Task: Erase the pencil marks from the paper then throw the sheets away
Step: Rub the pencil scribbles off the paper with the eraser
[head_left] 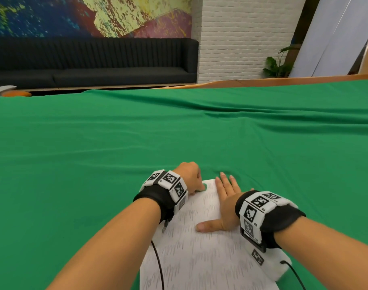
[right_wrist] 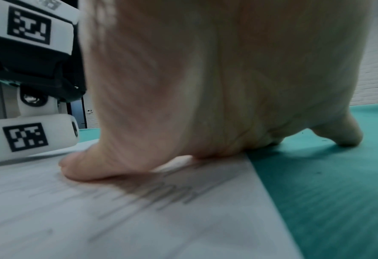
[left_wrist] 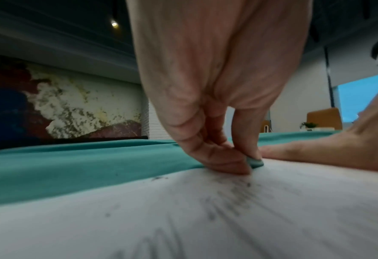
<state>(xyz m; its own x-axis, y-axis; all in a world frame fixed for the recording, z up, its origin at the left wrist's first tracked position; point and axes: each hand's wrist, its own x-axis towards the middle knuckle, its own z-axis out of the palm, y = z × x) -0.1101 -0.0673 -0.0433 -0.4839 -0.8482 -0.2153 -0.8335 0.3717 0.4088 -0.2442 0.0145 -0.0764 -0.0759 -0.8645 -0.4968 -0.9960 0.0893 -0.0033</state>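
Note:
A white sheet of paper covered in grey pencil strokes lies on the green cloth near the front edge. My left hand pinches a small green eraser and holds it down on the sheet's far left corner. The left wrist view shows the eraser between thumb and fingers, touching the paper beside dark crumbs. My right hand lies flat with straight fingers on the sheet's right edge, thumb spread left. The right wrist view shows that palm pressing the paper, its little finger on the cloth.
The green cloth covers the whole table, wrinkled at the far right. A black sofa stands along the back wall, with a potted plant at the back right. Black cables trail from both wrist cameras over the paper.

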